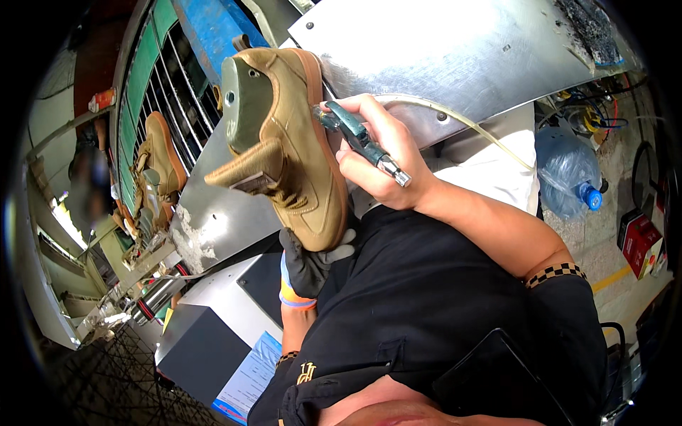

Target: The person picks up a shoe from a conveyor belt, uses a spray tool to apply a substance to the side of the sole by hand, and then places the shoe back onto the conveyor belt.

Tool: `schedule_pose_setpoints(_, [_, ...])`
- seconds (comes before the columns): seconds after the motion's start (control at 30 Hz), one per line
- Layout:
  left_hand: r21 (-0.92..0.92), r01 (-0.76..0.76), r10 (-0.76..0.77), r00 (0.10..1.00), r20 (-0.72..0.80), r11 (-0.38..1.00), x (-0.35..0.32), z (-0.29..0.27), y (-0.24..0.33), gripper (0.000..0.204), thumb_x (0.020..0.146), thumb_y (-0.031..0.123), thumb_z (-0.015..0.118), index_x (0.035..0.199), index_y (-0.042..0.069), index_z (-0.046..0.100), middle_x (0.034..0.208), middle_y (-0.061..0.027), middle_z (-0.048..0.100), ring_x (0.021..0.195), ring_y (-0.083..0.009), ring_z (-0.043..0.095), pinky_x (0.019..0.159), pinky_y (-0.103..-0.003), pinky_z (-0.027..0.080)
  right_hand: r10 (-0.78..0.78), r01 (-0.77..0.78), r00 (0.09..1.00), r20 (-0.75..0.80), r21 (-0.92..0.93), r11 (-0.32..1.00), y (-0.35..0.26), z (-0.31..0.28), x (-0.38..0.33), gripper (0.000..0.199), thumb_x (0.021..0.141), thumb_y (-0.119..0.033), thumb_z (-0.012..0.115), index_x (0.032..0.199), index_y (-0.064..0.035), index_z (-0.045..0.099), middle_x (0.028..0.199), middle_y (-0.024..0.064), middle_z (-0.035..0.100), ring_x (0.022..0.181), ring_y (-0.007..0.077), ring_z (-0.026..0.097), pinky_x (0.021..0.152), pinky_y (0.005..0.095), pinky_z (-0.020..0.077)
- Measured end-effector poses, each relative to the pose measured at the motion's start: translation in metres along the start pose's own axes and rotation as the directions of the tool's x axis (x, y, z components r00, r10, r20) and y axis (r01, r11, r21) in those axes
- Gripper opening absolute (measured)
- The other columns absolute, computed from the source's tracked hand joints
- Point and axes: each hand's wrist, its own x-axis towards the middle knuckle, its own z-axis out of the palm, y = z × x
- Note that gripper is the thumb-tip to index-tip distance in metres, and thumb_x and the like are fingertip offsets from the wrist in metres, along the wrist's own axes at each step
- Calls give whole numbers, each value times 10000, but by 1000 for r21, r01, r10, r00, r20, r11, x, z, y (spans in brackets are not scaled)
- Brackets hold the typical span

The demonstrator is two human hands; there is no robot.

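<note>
A tan lace-up shoe [305, 177] with a gum-brown sole is tilted in front of me, toe toward my body. A grey-green last [250, 106] fills its opening, and the tongue [245, 167] sticks out to the left. My left hand [309, 266], in a dark grey coated glove with an orange and blue cuff, is closed round the toe from below. My bare right hand [387, 153] grips a dark green gun-shaped tool [359, 138] with a metal end. The tool's other end is close to the sole edge; whether they touch I cannot tell.
A metal plate [419, 50] lies beyond the shoe, with a pale hose [483, 131] along its near edge. More tan shoes [162, 156] stand by a wire rack [174, 78] at left. A large plastic bottle [568, 174] and a red box [639, 241] are at right.
</note>
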Motion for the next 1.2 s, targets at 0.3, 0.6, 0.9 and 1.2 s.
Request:
schedule_pose_setpoints(0.3, [-128, 165, -128, 957, 260, 978, 23, 33, -1, 901, 941, 690, 340, 1460, -45, 305, 1333, -269, 536, 1184, -387, 591, 949, -473, 544, 158, -171, 982, 108, 126, 977, -19, -21, -18, 434, 837, -61, 534, 1266, -5, 499, 785, -7, 534, 578, 47, 460, 542, 227, 393])
schedule_pose_setpoints(0.6, [-132, 207, -161, 941, 298, 969, 31, 53, -5, 942, 916, 729, 336, 1457, -42, 311, 1315, -253, 554, 1179, -367, 598, 953, -474, 535, 335, -356, 929, 158, 130, 925, -43, -49, -49, 447, 819, -15, 518, 1262, 33, 479, 749, 17, 507, 490, 66, 447, 468, 239, 377])
schedule_pose_setpoints(0.9, [-116, 257, -202, 913, 356, 959, 33, 52, -1, 950, 914, 733, 328, 1440, -58, 326, 1309, -244, 560, 1189, -365, 590, 965, -484, 525, 460, -482, 872, 169, 118, 868, -67, -46, -70, 394, 844, -65, 534, 1226, 27, 512, 659, 24, 560, 537, 91, 529, 518, 258, 433])
schedule_pose_setpoints(1.2, [-166, 313, -214, 873, 438, 935, 35, 44, -2, 973, 904, 741, 341, 1426, -80, 335, 1322, -241, 549, 1198, -350, 586, 968, -472, 523, 517, -539, 841, 162, 160, 827, -76, -55, -56, 322, 906, -136, 575, 1197, 1, 576, 726, 68, 637, 614, 169, 640, 598, 305, 533])
